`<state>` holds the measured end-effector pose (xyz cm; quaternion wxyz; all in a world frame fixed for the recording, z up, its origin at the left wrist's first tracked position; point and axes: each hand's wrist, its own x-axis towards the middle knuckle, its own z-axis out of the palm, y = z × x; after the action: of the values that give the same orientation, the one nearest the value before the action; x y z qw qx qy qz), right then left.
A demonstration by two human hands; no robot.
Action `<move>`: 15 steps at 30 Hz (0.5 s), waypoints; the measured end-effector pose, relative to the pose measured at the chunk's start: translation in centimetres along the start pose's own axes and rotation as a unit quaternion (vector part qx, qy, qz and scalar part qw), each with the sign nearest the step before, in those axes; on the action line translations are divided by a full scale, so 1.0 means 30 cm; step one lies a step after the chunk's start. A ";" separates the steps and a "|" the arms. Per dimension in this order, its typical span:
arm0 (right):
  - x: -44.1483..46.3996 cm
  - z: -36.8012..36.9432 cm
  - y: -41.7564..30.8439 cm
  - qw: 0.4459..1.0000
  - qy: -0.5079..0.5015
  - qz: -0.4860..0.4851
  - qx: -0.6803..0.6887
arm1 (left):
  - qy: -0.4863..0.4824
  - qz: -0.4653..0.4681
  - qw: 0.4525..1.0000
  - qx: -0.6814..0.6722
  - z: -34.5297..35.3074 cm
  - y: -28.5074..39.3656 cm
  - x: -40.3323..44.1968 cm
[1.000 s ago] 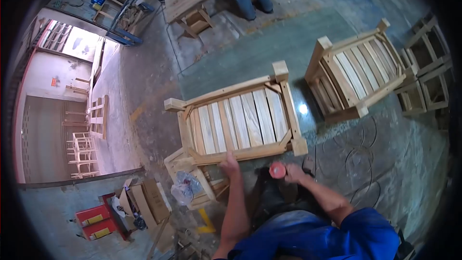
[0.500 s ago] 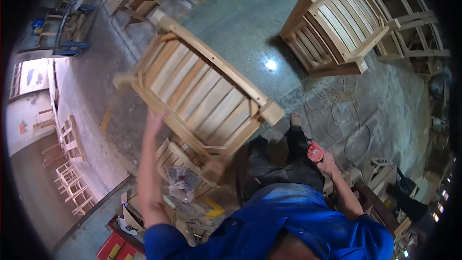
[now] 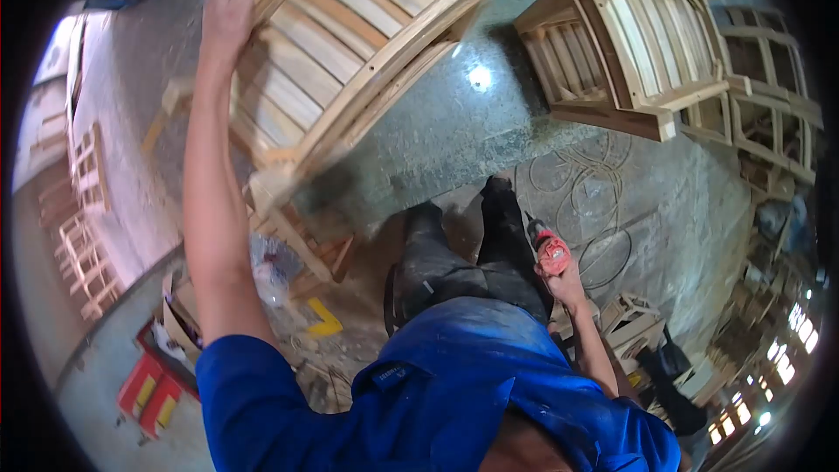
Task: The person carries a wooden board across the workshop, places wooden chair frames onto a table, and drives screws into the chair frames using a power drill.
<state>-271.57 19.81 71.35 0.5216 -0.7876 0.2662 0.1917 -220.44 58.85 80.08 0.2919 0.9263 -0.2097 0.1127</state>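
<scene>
My left hand (image 3: 231,10) is closed at the outer rail of a slatted wooden chair (image 3: 328,39), my arm stretched out along its left side. The chair is tilted, with its slats facing me and its blocky legs jutting out at the corners. Down by my right leg, my right hand (image 3: 559,281) grips a red and black power drill (image 3: 552,253), its dark tip pointing forward, away from the chair.
A second slatted chair (image 3: 642,52) stands at the upper right, with more wooden frames (image 3: 769,79) behind it. A coiled hose (image 3: 585,183) lies on the floor. At lower left are a yellow L-shaped marking (image 3: 325,318), clear plastic (image 3: 273,269) and a red box (image 3: 150,389).
The slatted chair has turned and shifted up and away in view, with my left hand moving up along with it. My right hand still holds the drill low.
</scene>
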 end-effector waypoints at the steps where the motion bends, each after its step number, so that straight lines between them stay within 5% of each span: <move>1: 0.041 -0.028 0.011 0.998 -0.067 0.015 -0.013 | 0.026 0.051 0.996 -0.065 -0.030 0.075 -0.089; 4: 0.179 -0.068 0.004 0.990 -0.108 -0.089 -0.033 | -0.024 -0.270 0.951 -0.151 0.026 0.393 -0.490; 5: 0.220 -0.080 -0.088 0.984 -0.125 -0.113 -0.050 | -0.005 -0.308 0.880 -0.360 0.125 0.428 -0.651; 6: 0.264 -0.083 -0.113 0.982 -0.138 -0.116 -0.054 | -0.047 -0.500 0.783 -0.368 0.213 0.520 -0.750; 7: 0.305 -0.088 -0.128 0.974 -0.147 -0.158 -0.072 | -0.069 -0.547 0.657 -0.514 0.328 0.518 -0.878; 9: 0.370 -0.081 -0.179 0.959 -0.175 -0.199 -0.098 | -0.018 -0.583 0.486 -0.651 0.587 0.485 -1.099; 10: 0.393 -0.065 -0.216 0.970 -0.197 -0.134 -0.055 | -0.006 -0.589 0.478 -0.652 0.655 0.483 -1.127; 12: 0.451 -0.022 -0.276 0.972 -0.223 -0.068 -0.023 | 0.096 -0.583 0.361 -0.722 0.764 0.452 -1.127; 15: 0.540 0.060 -0.318 0.972 -0.227 -0.061 -0.007 | 0.109 -0.569 0.352 -0.735 0.842 0.390 -1.084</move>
<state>-253.00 20.92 68.13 0.5734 -0.7420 0.0916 0.3351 -252.40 45.82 54.77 0.8705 0.2187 0.4027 -0.1794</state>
